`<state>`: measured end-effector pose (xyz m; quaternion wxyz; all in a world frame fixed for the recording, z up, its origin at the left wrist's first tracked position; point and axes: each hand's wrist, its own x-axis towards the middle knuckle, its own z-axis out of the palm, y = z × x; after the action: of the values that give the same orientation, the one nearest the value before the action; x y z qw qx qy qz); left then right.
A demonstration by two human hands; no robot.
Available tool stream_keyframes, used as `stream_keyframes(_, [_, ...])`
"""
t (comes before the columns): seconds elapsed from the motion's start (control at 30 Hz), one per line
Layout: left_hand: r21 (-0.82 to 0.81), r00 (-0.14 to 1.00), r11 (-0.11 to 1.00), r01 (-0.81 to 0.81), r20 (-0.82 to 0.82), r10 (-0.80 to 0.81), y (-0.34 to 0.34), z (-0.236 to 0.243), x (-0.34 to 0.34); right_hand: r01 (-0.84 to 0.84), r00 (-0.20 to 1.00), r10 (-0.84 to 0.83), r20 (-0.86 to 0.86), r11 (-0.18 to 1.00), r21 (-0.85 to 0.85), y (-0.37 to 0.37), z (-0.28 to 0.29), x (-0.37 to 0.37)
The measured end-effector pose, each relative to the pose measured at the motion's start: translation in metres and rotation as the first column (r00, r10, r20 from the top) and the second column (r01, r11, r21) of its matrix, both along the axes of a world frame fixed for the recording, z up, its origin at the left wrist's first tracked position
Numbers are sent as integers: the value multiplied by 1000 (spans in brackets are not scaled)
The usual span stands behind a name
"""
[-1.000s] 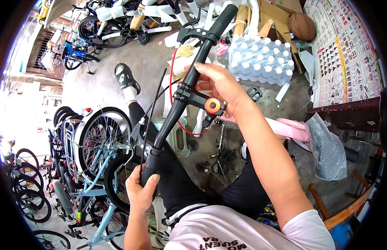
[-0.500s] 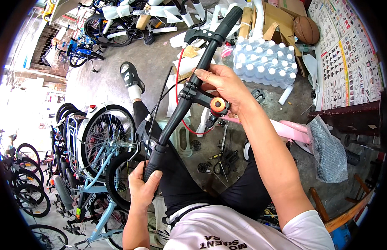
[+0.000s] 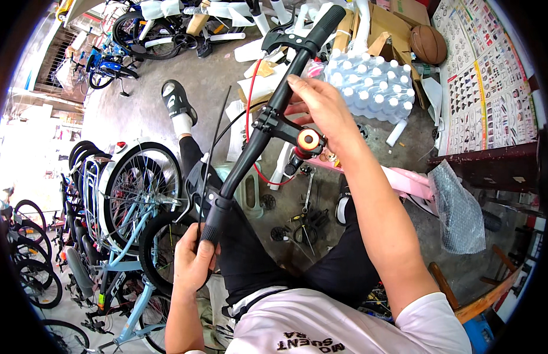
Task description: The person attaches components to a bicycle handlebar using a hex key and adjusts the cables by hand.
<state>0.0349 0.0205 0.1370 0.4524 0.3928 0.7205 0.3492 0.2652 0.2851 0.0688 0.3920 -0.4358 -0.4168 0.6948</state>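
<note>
Free floor [image 3: 129,109] upper-left, bottles [image 3: 370,87] blocking upper-right

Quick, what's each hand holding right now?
Left hand: closed, holding the black handlebar grip.
Right hand: loosely curled at the black handlebar; whether it grips the bar cannot be told.

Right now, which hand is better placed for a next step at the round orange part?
Probably the right hand: it is beside the round orange part; the left hand holds the lower grip.
</note>
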Motion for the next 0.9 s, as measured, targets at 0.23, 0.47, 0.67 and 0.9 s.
stream_keyframes(0.23, [82, 782, 987, 135, -621, -55, -23, 33, -20, 253, 849, -506, 152, 642, 724, -25, -2, 7])
stream_keyframes(0.47, [-45, 548, 967, 250, -817, -180, -36, 61, 10, -149, 848, -503, 167, 77, 986, -83, 4, -4])
stream_keyframes(0.67, [-85, 551, 978, 189, -815, -178, -33, 63, 20, -288, 849, -427, 311, 119, 950, -103, -13, -20])
stream_keyframes(0.9, [-56, 567, 977, 207, -807, -167, -29, 62, 29, -280, 837, -450, 312, 138, 950, -100, -10, -22])
